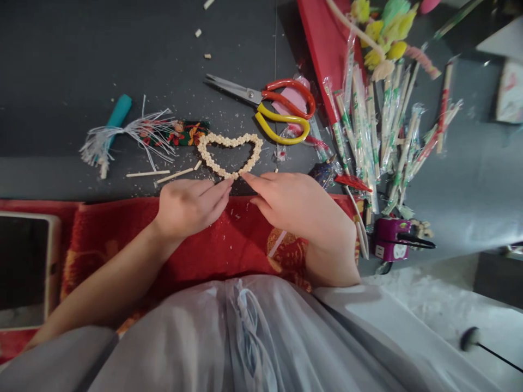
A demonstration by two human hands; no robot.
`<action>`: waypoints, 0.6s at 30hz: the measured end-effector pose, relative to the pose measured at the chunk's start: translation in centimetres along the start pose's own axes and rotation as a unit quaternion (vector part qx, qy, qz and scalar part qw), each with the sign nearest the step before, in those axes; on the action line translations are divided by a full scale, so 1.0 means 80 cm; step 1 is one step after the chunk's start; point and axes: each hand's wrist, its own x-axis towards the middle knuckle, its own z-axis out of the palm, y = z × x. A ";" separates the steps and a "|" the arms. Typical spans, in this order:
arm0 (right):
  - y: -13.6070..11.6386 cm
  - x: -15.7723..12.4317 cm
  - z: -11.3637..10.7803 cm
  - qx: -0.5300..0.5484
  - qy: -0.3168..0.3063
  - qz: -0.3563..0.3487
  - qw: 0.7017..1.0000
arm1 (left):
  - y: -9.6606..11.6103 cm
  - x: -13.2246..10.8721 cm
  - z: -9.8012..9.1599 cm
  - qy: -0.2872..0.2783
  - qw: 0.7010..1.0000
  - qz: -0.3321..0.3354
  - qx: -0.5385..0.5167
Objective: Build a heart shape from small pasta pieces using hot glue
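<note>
A heart shape made of small pale wooden pieces (230,154) lies on the dark table. My left hand (188,206) rests just below it, fingers pressed together, their tips touching the heart's lower point. My right hand (297,204) reaches from the right, its fingertips pinched at the same lower point. Both wrists lie on a red patterned cloth (229,247) at the table's near edge. Whether a loose piece sits between the fingertips is hidden.
Scissors with red and yellow handles (273,105) lie beyond the heart. Wrapped chopsticks (370,133) pile at the right beside a purple device (391,238). A white tassel with a teal handle (118,133) and loose sticks (163,174) lie left. A tablet (24,267) sits far left.
</note>
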 end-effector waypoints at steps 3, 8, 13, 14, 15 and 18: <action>0.000 0.001 0.000 0.007 -0.006 0.002 1.000 | 0.002 -0.003 0.000 -0.020 1.000 0.000 0.016; -0.001 0.001 -0.001 0.008 -0.005 0.005 1.000 | 0.006 -0.006 0.001 -0.087 0.995 -0.015 0.046; -0.002 0.001 -0.002 0.008 -0.006 0.006 1.000 | 0.009 -0.005 0.001 -0.131 0.989 -0.030 0.057; -0.002 0.001 -0.002 0.009 -0.007 0.006 1.000 | 0.009 -0.005 0.000 -0.141 0.988 -0.034 0.056; -0.002 0.001 -0.003 0.009 -0.009 0.006 1.000 | 0.010 -0.004 0.000 -0.148 0.987 -0.038 0.054; -0.003 0.002 -0.003 0.010 -0.011 0.006 1.000 | 0.010 -0.003 -0.001 -0.157 0.986 -0.042 0.041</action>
